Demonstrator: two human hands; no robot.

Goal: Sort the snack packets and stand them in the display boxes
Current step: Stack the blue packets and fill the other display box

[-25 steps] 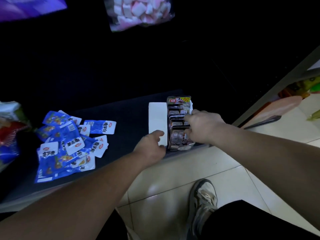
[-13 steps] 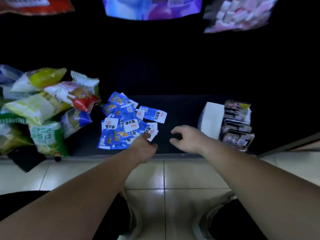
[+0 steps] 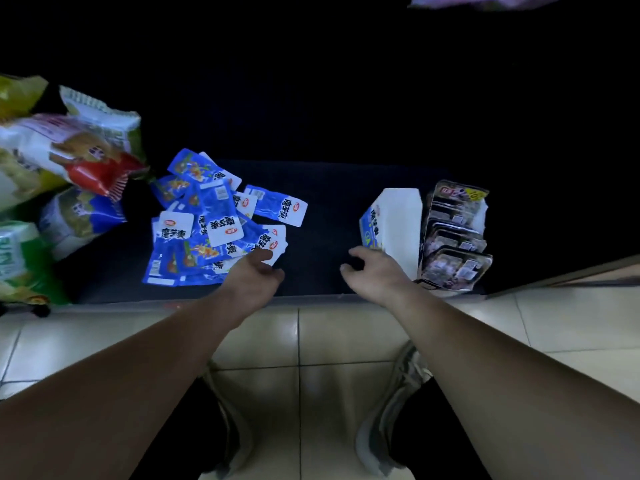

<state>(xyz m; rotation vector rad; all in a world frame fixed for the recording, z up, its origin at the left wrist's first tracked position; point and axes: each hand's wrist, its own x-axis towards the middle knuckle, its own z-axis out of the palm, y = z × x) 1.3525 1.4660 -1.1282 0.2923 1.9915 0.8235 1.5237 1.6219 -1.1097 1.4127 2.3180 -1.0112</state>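
Packets [image 3: 221, 223] near the front edge of the shelf [image 3: 322, 216] should be pinched singly by the left hand [image 3: 254, 278], loosely curled and empty, as is the right hand [image 3: 375, 271] beside the display box [image 3: 398, 216].

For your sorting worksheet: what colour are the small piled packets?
Blue packets with white labels, in the head view.

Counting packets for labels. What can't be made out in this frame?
All in the head view.
Shelf: its back is too dark to see.
Blue packets: lower ones are buried under upper ones, so no count.
Large snack bags: cut off by the left edge.
White display box: contents unclear from this angle.
Left hand: its back hides whether the fingers pinch a packet.
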